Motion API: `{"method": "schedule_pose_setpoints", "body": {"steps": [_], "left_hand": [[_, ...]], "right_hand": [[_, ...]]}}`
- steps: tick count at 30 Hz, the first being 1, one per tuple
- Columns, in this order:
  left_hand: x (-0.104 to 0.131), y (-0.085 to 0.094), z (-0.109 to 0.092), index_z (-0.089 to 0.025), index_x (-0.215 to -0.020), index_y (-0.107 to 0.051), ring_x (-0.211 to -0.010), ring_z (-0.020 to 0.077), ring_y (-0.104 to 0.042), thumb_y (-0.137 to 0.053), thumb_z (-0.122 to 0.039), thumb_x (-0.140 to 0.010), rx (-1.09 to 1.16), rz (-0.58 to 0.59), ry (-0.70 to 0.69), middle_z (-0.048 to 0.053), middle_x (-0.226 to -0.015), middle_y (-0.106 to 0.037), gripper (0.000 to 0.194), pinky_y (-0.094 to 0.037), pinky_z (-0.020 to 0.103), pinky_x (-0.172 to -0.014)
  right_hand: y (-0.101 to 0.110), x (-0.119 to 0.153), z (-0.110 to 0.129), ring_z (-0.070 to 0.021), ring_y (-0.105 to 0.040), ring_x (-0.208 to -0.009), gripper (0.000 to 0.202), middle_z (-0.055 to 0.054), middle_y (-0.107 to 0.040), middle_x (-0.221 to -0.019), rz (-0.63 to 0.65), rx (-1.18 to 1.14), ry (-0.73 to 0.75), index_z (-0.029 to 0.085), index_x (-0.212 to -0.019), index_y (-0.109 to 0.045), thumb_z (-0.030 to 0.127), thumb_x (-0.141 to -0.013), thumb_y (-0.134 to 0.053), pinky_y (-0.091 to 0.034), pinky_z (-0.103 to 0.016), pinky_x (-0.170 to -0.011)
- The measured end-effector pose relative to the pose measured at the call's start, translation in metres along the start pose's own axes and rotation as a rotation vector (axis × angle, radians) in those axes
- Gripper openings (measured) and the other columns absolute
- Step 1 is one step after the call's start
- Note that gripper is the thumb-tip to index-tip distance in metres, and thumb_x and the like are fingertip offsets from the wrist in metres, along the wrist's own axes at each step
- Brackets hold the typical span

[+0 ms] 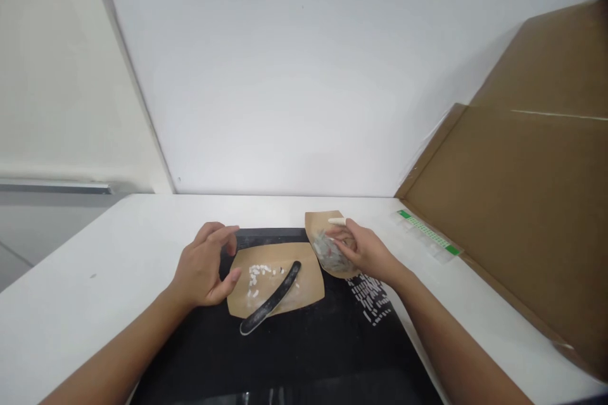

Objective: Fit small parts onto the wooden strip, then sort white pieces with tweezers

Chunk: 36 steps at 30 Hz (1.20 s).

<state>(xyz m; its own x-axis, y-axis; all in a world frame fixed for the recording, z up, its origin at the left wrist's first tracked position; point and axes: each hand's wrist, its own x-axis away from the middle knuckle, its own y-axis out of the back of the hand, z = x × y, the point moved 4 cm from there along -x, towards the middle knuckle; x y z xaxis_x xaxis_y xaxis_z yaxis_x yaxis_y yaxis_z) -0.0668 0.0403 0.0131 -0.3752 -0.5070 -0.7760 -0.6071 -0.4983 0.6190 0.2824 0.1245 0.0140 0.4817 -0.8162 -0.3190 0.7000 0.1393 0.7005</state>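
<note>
My left hand [206,266] hovers at the left edge of a brown paper sheet [308,285], fingers loosely bent and thumb apart, holding nothing. Small white pieces [254,275] lie on that sheet. A curved black nail file [270,299] rests diagonally across it. My right hand [363,250] is over a smaller brown paper [320,220] bearing a heap of clear plastic pieces [327,253]. A white cover [337,221] sits on one outstretched fingertip; thumb and fingers look apart. Whether the fingers touch the heap is unclear.
A black mat [304,354] lies under the papers, with rows of small pale pieces [370,297] at its right. A clear strip with green labels [430,232] lies on the white table [85,291]. Large cardboard [532,190] stands at right; a wall [304,76] rises behind.
</note>
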Motion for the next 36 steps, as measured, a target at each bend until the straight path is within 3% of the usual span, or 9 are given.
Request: {"method": "schedule_pose_setpoints", "body": {"steps": [4,10,15,21,26,32,36], "left_hand": [[0.002,0.0,0.003,-0.016,-0.144,-0.037,-0.092,0.0293,-0.051,-0.055,-0.034,-0.087,0.024,-0.023,0.021,0.006,-0.086,-0.058,0.063,-0.048,0.043,-0.079],[0.005,-0.003,0.005,-0.016,-0.145,-0.037,-0.092,0.0295,-0.053,-0.056,-0.031,-0.086,0.05,-0.006,0.026,0.006,-0.086,-0.058,0.064,-0.048,0.042,-0.078],[0.007,-0.005,0.006,-0.016,-0.146,-0.035,-0.092,0.0299,-0.052,-0.056,-0.031,-0.086,0.054,0.0,0.037,0.007,-0.088,-0.058,0.065,-0.048,0.042,-0.077],[0.006,-0.005,0.008,-0.018,-0.143,-0.035,-0.082,0.0261,-0.05,-0.053,-0.036,-0.085,0.036,0.033,0.056,0.005,-0.086,-0.056,0.063,-0.047,0.042,-0.075],[0.006,-0.005,0.01,-0.021,-0.134,-0.038,-0.079,0.0249,-0.051,-0.054,-0.035,-0.085,0.022,0.047,0.073,0.004,-0.086,-0.058,0.053,-0.047,0.044,-0.079],[0.007,-0.005,0.01,-0.022,-0.123,-0.043,-0.078,0.0246,-0.051,-0.053,-0.036,-0.085,0.014,0.067,0.08,0.004,-0.087,-0.057,0.041,-0.047,0.046,-0.083],[0.007,-0.005,0.011,-0.021,-0.126,-0.044,-0.077,0.0251,-0.052,-0.054,-0.036,-0.085,0.022,0.05,0.074,0.004,-0.086,-0.058,0.045,-0.047,0.044,-0.078]], "right_hand": [[0.002,0.0,-0.008,-0.0237,-0.076,-0.102,0.022,-0.008,-0.075,-0.119,-0.008,-0.05,-0.025,0.026,-0.088,-0.044,0.032,-0.096,-0.063,-0.063,-0.04,-0.083],[0.001,0.003,-0.01,-0.0217,-0.077,-0.099,0.021,-0.008,-0.072,-0.12,-0.014,-0.194,-0.093,0.026,-0.103,-0.046,0.036,-0.097,-0.064,-0.063,-0.031,-0.066],[0.004,0.005,-0.005,-0.022,-0.076,-0.097,0.034,-0.008,-0.071,-0.113,-0.043,-0.311,-0.119,0.027,-0.095,-0.037,0.037,-0.094,-0.069,-0.06,-0.026,-0.057],[0.01,0.004,0.003,-0.0269,-0.077,-0.094,0.055,-0.006,-0.073,-0.098,-0.108,-0.392,-0.193,0.027,-0.128,-0.033,0.041,-0.091,-0.072,-0.049,-0.019,-0.036],[0.014,0.004,0.002,-0.0298,-0.076,-0.099,0.067,-0.006,-0.073,-0.097,-0.145,-0.382,-0.208,0.026,-0.138,-0.03,0.045,-0.09,-0.072,-0.045,-0.016,-0.031],[0.015,0.004,-0.004,-0.0276,-0.077,-0.094,0.065,-0.005,-0.073,-0.095,-0.161,-0.392,-0.193,0.025,-0.136,-0.031,0.044,-0.09,-0.073,-0.045,-0.015,-0.034],[0.015,0.002,-0.009,-0.0267,-0.078,-0.092,0.067,-0.005,-0.075,-0.095,-0.159,-0.421,-0.226,0.027,-0.141,-0.027,0.043,-0.092,-0.07,-0.045,-0.016,-0.035]]}}
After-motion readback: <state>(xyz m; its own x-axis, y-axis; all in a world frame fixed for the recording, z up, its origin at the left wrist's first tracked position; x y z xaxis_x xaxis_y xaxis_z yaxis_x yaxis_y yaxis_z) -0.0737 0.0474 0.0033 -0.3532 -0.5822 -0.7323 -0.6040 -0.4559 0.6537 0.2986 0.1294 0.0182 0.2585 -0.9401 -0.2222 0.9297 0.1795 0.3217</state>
